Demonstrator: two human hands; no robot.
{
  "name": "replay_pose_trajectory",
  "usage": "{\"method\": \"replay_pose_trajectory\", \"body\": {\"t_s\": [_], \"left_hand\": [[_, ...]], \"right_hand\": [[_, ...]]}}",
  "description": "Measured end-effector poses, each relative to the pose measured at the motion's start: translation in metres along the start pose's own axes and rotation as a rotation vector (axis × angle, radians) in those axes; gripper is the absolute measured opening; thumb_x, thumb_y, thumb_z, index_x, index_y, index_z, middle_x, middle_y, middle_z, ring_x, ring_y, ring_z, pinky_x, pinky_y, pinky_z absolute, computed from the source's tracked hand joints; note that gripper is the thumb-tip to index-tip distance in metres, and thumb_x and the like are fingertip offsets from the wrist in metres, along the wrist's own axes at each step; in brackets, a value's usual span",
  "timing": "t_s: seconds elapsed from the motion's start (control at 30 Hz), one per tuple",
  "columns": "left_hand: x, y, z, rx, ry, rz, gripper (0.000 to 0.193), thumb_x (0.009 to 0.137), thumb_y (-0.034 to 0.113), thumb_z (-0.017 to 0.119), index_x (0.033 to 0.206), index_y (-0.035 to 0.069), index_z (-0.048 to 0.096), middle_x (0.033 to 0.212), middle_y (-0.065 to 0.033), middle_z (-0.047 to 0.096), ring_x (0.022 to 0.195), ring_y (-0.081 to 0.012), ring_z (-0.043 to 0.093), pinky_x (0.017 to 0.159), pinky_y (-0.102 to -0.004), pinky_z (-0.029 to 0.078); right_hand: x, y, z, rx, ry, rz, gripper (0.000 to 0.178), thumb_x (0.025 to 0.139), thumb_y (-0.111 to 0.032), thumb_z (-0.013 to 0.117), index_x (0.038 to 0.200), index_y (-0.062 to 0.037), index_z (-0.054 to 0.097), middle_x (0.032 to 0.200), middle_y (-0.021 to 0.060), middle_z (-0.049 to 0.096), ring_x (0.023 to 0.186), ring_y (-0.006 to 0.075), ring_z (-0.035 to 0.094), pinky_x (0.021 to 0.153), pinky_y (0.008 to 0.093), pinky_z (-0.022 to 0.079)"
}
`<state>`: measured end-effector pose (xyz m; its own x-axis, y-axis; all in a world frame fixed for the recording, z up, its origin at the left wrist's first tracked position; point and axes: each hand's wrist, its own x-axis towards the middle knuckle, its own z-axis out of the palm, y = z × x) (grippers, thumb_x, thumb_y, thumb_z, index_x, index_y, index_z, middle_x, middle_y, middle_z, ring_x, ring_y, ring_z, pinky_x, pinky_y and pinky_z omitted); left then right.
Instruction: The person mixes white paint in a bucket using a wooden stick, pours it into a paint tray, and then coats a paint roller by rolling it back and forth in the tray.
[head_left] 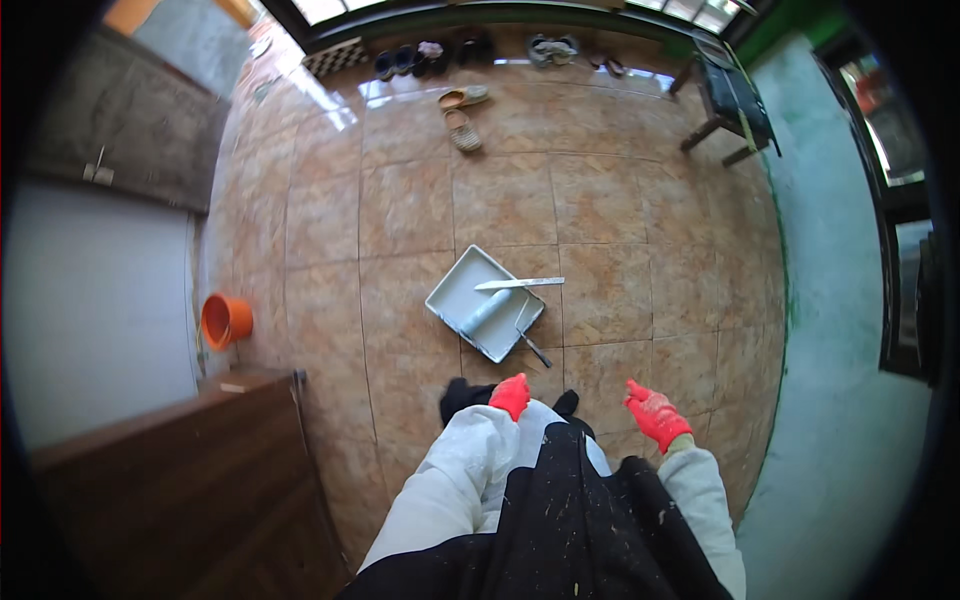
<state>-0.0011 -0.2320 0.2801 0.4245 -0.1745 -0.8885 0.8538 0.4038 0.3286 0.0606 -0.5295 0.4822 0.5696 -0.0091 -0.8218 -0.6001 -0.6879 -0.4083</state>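
My left hand (510,397), in a red glove, hangs in front of my body with its fingers curled in and nothing showing in them. Further right, my right hand (656,415), also red-gloved, is held out over the floor tiles, its fingers bent together and no object visible in it. Ahead of my feet a white paint tray (450,290) sits at an angle on the floor. In it lies a paint roller (487,314), its dark handle sticking out past the tray's near right edge. A flat white stick (535,283) rests across the tray's right rim. Both hands are apart from these things.
An orange bucket (227,321) stands at left near a brown wooden cabinet (190,470). Loose slip-on shoes (462,130) lie ahead, with several more pairs along the far doorway. A dark chair (735,105) stands at far right by the pale green wall (830,300).
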Motion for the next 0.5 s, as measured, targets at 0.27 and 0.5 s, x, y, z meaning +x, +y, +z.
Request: {"method": "replay_pose_trajectory", "body": {"t_s": [0.27, 0.5], "left_hand": [[0.005, -0.076, 0.001, 0.444, 0.439, 0.322, 0.041, 0.096, 0.040, 0.043, 0.107, 0.004, 0.059, 0.086, -0.0110, 0.064, 0.082, -0.0219, 0.062, 0.073, -0.0372, 0.050], [0.162, -0.136, 0.027, 0.222, 0.626, 0.089, 0.063, 0.090, 0.048, 0.050, 0.131, 0.000, 0.049, 0.120, -0.0200, 0.060, 0.116, -0.0285, 0.055, 0.098, -0.0368, 0.040]], "right_hand": [[0.189, 0.010, -0.023, -0.307, -0.001, -0.402, 0.055, 0.084, -0.024, 0.061, 0.136, -0.0142, 0.046, 0.119, 0.0194, 0.060, 0.112, 0.0349, 0.056, 0.094, 0.0381, 0.045], [0.408, 0.000, 0.098, -0.932, 0.094, -0.702, 0.080, 0.074, -0.025, 0.072, 0.143, -0.0155, 0.034, 0.140, 0.0195, 0.042, 0.127, 0.0372, 0.042, 0.105, 0.0435, 0.035]]}}
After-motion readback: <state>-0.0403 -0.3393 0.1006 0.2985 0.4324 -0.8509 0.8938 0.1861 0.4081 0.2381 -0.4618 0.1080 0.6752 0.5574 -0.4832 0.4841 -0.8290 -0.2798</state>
